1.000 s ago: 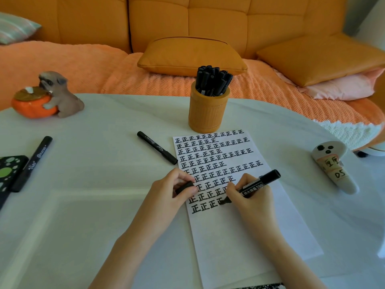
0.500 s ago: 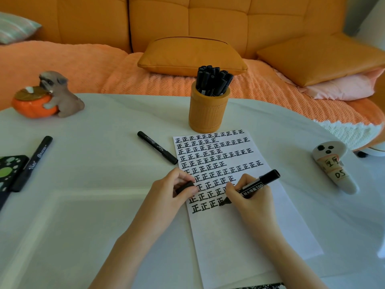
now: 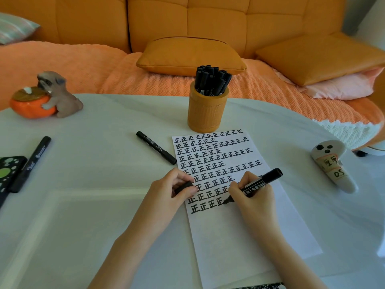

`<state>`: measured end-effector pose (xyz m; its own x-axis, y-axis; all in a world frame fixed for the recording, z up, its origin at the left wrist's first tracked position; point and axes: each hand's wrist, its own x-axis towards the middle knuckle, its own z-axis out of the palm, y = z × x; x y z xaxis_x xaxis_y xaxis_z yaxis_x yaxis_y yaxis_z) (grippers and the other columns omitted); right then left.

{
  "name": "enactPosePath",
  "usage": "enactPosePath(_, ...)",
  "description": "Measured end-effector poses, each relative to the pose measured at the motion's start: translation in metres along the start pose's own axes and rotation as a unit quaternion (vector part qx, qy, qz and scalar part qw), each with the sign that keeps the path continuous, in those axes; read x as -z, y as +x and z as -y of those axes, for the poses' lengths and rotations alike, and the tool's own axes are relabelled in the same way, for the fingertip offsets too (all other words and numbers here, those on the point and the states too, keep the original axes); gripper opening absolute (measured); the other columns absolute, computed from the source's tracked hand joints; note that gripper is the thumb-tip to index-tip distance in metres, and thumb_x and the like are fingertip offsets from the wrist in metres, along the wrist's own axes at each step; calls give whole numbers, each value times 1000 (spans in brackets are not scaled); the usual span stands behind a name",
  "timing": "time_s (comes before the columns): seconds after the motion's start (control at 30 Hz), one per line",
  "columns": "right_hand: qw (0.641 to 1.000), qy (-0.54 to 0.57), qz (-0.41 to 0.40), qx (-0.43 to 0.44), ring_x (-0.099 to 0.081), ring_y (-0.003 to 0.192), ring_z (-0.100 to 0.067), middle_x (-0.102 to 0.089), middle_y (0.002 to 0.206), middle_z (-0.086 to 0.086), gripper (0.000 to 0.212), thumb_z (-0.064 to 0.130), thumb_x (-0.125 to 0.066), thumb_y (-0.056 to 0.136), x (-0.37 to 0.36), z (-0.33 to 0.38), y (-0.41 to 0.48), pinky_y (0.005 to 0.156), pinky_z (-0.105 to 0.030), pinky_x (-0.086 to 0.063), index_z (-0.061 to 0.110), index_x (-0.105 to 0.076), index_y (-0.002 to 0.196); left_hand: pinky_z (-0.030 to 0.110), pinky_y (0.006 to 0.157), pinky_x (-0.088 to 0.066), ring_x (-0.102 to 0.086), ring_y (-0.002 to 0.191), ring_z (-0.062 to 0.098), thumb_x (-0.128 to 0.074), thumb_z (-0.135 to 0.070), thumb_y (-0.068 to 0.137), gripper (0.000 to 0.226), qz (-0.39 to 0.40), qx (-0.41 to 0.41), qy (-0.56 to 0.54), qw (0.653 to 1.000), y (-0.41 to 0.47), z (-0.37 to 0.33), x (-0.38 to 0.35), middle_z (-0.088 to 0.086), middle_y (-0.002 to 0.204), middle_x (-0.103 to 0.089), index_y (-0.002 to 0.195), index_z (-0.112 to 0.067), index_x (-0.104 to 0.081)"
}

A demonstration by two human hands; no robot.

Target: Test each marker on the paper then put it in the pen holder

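Right hand [image 3: 253,197] is wrapping around a fat black marker [image 3: 261,182] with a white label band. The tip is pressing onto the paper [image 3: 239,236] at the end of the bottom row of chunky black characters. Left hand [image 3: 168,190] is sitting on the paper's left edge, fingers curling around the marker's smooth black cap [image 3: 183,187].

The paper is one plain white sheet lying flat on the glossy pale tabletop [image 3: 83,205]. Its top half is filling up with rows of the same character, and the lower half is blank.

The pen holder [image 3: 207,113] is standing just past the sheet's top edge. It's a round orange cup with a ribbed, stitched-looking wall, and it's holding a tight bunch of black markers [image 3: 211,82], caps up. They're too bunched for me to count.

Two more capped black markers are lying loose:
- a slim marker [image 3: 156,150] is sitting diagonally just left of the paper
- another marker [image 3: 31,163] is lying way out left, touching a dark case with green spots [image 3: 8,170]

Other stuff sitting around:
- one matte grey pug figurine [image 3: 58,94] hugging a shiny orange pot [image 3: 29,105], far left
- one white ghost-shaped thing [image 3: 331,165] with paper labels, on the right
- two smooth orange cushions on the quilted sofa [image 3: 187,21] behind
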<state>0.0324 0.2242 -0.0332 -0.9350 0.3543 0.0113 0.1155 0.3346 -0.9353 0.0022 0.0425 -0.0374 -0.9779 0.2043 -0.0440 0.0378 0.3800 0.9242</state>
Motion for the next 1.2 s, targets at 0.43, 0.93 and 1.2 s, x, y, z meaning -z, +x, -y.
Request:
enactPosePath(0.43, 1000, 5, -6, -4, -39, 54, -15, -43, 58, -26, 29, 4, -59, 81, 2, -2, 2, 45, -21, -22, 0, -36, 64, 1, 69, -39, -62, 83, -9, -69, -23, 82, 12, -1, 4, -3, 1000, -2, -3, 0, -18, 91, -69, 92, -25, -61)
enactPosePath(0.93, 953, 292, 37, -73, -32, 44, -16, -38, 47, -2, 30, 16, -64, 87, -5, 20, 10, 42, -19, -31, 13, -46, 64, 11, 58, -48, -65, 66, 6, -77, -14, 73, 19, -14, -9, -114, 993, -6, -23, -2, -9, 85, -73, 86, -19, -65)
enactPosePath(1.2, 960, 272, 32, -66, -34, 42, -16, -39, 47, -7, 37, 17, -67, 85, -14, 22, 4, 43, -21, -31, 16, -43, 57, 16, 64, -52, -69, 68, 13, -77, -12, 71, 19, -2, -6, -134, 991, -7, -26, -4, -4, 82, -74, 84, -14, -64)
